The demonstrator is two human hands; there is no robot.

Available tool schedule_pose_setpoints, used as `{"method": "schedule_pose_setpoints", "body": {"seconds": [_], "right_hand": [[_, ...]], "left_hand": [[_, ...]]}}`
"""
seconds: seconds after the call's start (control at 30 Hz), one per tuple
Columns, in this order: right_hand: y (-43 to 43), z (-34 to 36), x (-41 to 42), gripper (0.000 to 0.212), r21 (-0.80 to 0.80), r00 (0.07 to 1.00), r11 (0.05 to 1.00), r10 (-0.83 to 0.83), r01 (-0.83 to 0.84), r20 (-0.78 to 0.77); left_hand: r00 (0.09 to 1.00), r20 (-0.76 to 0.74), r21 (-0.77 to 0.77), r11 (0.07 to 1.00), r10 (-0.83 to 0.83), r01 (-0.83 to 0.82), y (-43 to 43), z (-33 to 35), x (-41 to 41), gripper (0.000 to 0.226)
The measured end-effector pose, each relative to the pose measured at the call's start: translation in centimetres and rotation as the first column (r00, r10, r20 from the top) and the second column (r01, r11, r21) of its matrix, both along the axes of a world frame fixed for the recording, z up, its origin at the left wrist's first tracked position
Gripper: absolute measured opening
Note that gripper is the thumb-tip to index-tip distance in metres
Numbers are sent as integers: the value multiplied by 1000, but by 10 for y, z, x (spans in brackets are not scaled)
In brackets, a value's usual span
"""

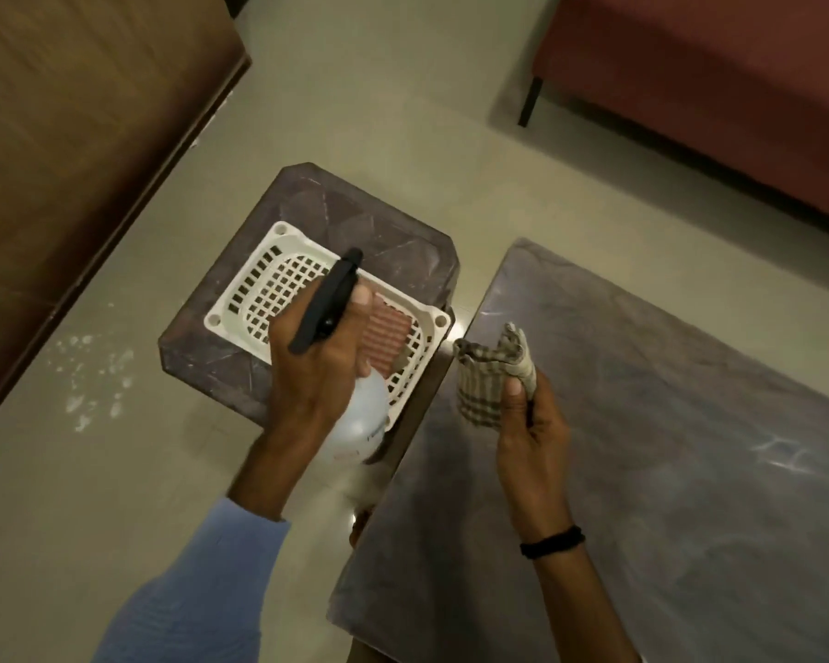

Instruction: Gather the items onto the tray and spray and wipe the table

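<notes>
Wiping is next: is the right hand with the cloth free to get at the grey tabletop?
Likely yes: the right hand grips the checked cloth over the tabletop, with nothing between.

The perforated tray point(259, 279) sits on a small stool point(307, 208), which stands just left of the table point(666, 423). A ribbed item point(386, 332) lies in the tray's right half. The left hand point(317, 366) holds a spray bottle point(360, 418) above the tray's near right corner. The right hand point(532, 437) holds a folded cloth point(486, 375) over the table's far left corner. A sofa point(714, 88) stands behind the table, and a wooden cabinet point(68, 112) stands far left, well apart from the stool.
</notes>
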State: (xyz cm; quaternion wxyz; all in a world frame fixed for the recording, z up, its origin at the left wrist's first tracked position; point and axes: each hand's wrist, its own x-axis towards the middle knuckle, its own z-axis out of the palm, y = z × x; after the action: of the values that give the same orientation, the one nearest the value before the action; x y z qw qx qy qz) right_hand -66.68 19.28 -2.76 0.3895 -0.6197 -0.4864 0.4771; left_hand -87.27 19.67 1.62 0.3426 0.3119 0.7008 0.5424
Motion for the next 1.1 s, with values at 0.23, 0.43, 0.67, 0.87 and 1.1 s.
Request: {"method": "schedule_pose_setpoints", "body": {"seconds": [0.23, 0.43, 0.67, 0.87, 1.1], "right_hand": [[2, -5, 84, 34, 54, 984, 989, -141, 136, 106], [15, -44, 138, 38, 126, 900, 990, -109, 61, 422], [6, -92, 145, 39, 51, 818, 989, 85, -138, 568], [0, -97, 143, 41, 3, 822, 992, 106, -130, 559], [15, -85, 143, 39, 13, 870, 1000, -28, 25, 492]], "left_hand": [[997, -77, -210, 978, -11, -5, 8, -23, 95, 15], [983, -160, -329, 944, -92, 34, 33, -50, 143, 19], [984, -145, -461, 887, -99, 22, 71, -72, 169, 27], [976, -126, -504, 859, -176, 90, 72, -90, 180, 37], [984, -95, -536, 841, -150, 76, 63, -93, 183, 35]]}}
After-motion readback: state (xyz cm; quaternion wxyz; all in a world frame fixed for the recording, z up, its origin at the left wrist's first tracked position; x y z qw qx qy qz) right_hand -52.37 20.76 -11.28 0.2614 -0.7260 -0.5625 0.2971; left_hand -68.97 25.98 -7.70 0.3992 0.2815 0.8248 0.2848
